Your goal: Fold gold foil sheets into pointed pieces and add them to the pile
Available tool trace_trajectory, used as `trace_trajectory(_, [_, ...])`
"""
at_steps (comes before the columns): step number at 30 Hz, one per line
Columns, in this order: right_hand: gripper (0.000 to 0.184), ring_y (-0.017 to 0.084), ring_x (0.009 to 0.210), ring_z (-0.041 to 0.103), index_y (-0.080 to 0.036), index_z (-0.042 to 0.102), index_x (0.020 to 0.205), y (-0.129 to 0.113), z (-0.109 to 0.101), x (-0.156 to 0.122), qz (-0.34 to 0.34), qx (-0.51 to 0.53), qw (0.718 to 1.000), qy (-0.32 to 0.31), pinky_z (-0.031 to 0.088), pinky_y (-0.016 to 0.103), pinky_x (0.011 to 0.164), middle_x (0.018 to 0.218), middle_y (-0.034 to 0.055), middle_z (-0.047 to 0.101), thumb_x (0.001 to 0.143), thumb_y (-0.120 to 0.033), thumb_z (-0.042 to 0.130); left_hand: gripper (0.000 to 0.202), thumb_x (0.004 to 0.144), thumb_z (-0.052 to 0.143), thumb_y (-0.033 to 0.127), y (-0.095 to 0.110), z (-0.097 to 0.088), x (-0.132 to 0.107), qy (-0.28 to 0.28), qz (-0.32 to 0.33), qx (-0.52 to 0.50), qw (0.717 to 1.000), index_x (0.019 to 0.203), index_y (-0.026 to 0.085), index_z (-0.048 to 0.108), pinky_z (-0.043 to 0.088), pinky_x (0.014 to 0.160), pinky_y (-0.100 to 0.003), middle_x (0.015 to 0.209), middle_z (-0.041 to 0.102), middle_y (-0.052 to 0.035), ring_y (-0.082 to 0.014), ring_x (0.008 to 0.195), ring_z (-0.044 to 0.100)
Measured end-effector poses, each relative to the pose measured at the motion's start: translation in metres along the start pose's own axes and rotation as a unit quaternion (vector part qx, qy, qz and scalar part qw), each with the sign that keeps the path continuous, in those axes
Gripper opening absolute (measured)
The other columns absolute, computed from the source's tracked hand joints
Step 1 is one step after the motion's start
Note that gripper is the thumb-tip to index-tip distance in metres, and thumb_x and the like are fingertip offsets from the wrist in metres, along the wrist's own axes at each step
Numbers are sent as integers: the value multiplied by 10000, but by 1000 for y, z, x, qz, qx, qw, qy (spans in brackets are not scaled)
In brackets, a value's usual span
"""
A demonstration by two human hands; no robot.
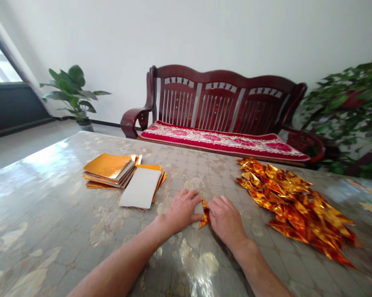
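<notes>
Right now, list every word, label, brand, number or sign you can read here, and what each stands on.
None can be read: the stacked sheets, half-folded foil piece, pile of folded foil and floral table cover show no legible text.
Clear plastic at right: too blurred to tell.

Toward twelve to one o'clock, a dark reddish-brown wooden settee (218,94) with a slatted, wavy-topped back stands before a plain white wall (186,33), its seat covered by a crimson runner (179,133) patterned with pink blooms and a pale lacy ground. At ten o'clock, a broad-leaved plant (76,76) grows from a small dark pot (85,125) on the floor, with a bright window (1,68) farther out. Near three o'clock, a leafy plant (339,101) spreads beside the settee's armrest (319,146).
</notes>
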State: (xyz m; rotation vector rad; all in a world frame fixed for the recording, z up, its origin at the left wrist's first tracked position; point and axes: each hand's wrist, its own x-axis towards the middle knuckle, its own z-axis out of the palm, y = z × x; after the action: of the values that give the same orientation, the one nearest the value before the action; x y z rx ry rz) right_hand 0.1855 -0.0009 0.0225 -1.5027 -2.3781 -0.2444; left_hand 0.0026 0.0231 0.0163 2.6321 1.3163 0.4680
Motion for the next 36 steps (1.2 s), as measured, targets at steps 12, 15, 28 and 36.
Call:
trace_trajectory(12, [227, 191, 842, 505, -190, 650, 752, 6, -3, 0, -14, 18, 999, -39, 349, 291, 736, 798, 45, 594, 856, -38, 517, 499, 834, 670, 508, 0, 0, 0, -1, 4, 10, 1000, 1253, 252, 584, 445, 1018, -385, 1303, 581, -50, -264, 1140, 530])
trace_trajectory(15, [232, 192, 854, 511, -193, 670, 781, 7, -6, 1, -23, 23, 998, -56, 355, 292, 747, 812, 49, 602, 881, -63, 506, 499, 837, 668, 503, 0, 0, -1, 4, 5, 14, 1000, 1257, 246, 581, 448, 1015, -385, 1299, 582, -51, -264, 1136, 530])
trace_trajectory(28, [246, 183, 858, 522, -201, 673, 767, 9, -7, 3, -9, 49, 996, -79, 361, 278, 765, 800, 33, 614, 844, -47, 496, 485, 841, 656, 505, 2, 0, 0, 3, -3, 17, 1000, 1257, 267, 580, 450, 1013, -389, 1312, 578, -40, -265, 1146, 527])
trace_trajectory(36, [243, 183, 884, 527, -214, 676, 938, 4, -8, 3, 11, 25, 995, -92, 354, 275, 786, 877, 39, 617, 904, -88, 471, 484, 839, 653, 516, 3, 1, 0, 2, -3, 16, 1000, 1249, 265, 587, 448, 1019, -407, 1311, 581, -47, -274, 1147, 528])
